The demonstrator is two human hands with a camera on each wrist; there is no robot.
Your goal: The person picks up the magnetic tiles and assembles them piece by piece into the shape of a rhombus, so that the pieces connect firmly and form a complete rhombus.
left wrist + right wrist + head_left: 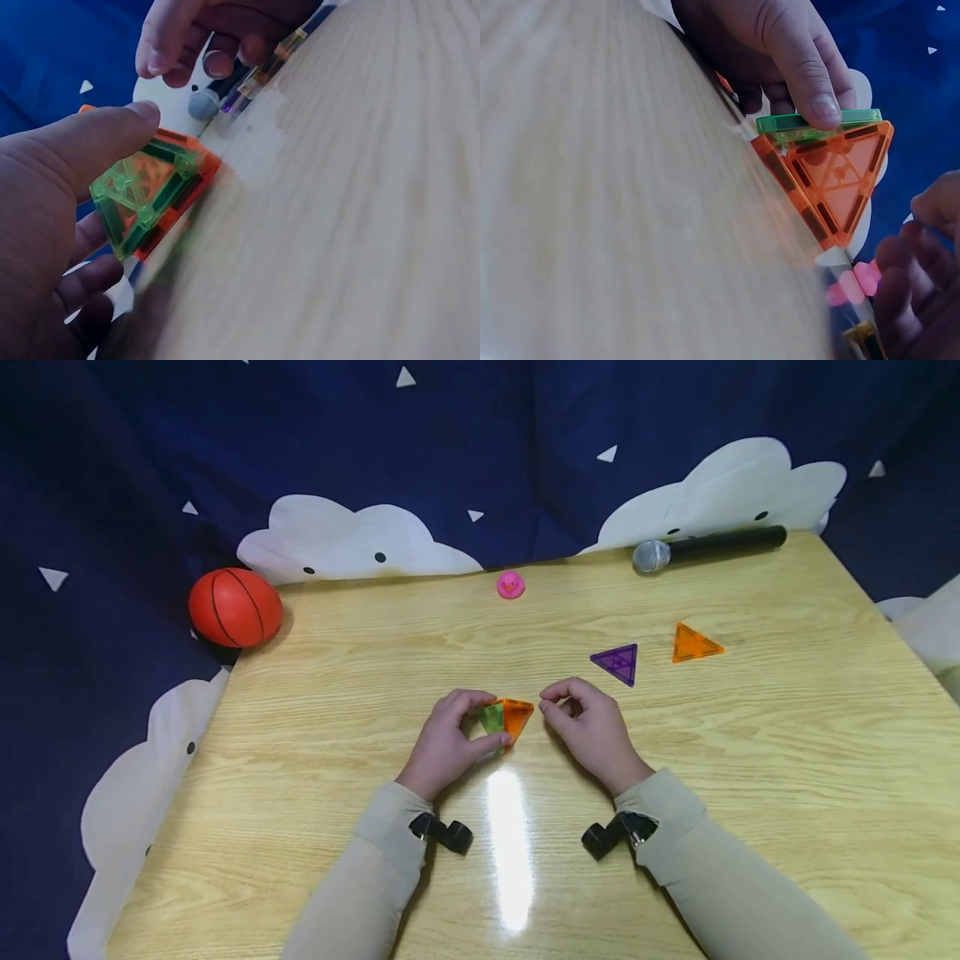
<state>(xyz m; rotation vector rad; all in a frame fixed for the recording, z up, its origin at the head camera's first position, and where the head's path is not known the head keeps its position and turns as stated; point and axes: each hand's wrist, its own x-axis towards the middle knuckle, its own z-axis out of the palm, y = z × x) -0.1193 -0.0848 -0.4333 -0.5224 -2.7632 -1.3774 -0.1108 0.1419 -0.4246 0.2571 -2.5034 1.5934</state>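
My left hand (448, 742) holds a small block of see-through triangular magnetic tiles just at the table, with thumb and fingers on its left side. A green tile (491, 719) lies under the thumb, joined along an edge to an orange tile (516, 716). In the right wrist view the orange triangle (840, 180) faces the camera, point down, beneath the green tile (862, 117). My right hand (588, 728) hovers just right of the block, apart from it. Its fingers are loosely bent, with nothing seen between them.
A purple triangle tile (622, 663) and a loose orange triangle tile (693, 644) lie behind and right of my right hand. Along the back are a pink duck (511, 584) and a microphone (708, 548). A red ball (235, 607) sits at the left edge.
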